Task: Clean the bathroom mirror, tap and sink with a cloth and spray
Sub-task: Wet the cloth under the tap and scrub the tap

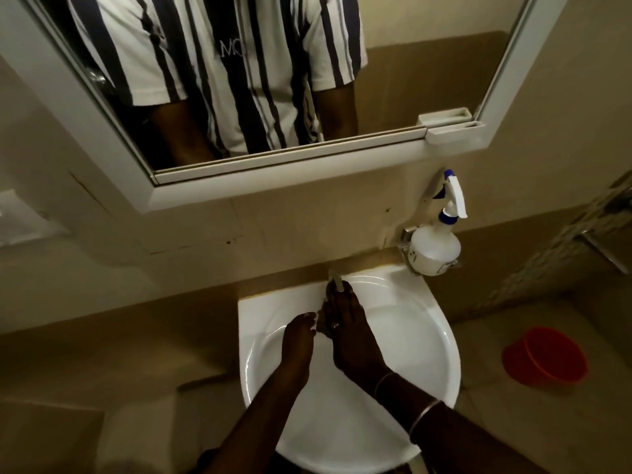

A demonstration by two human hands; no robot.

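Nearest, two bare forearms reached in over the near rim of the white sink (441,340), a thin bangle on the right wrist. Left hand (299,331) hovered low in the bowl, fingers curled loosely and holding nothing that could be seen, tips just beside the right hand, probably cupped there to catch water. Right hand (343,314) stretched farther, fingers spread narrowly round the tap (336,280) at the far edge of the basin, touching it, likely to turn it or rub it; whether water ran could not be told in the dim light. No cloth visible in either hand or anywhere on the basin, so the wiping itself looked not yet under way, or finished with a rinse of the hands; impossible to say which. To the right on the floor, well apart from the sink, sat a red bucket (547,357). Farther, at the far right corner of the basin, stood the spray bottle (434,248), upright in a small wire holder against the wall, parked within easy reach of the right hand yet clear of splashes. Farthest, above the tap, hung the mirror (239,80) in its white frame, reflecting a striped shirt, glass too dark to judge clean or smeared.
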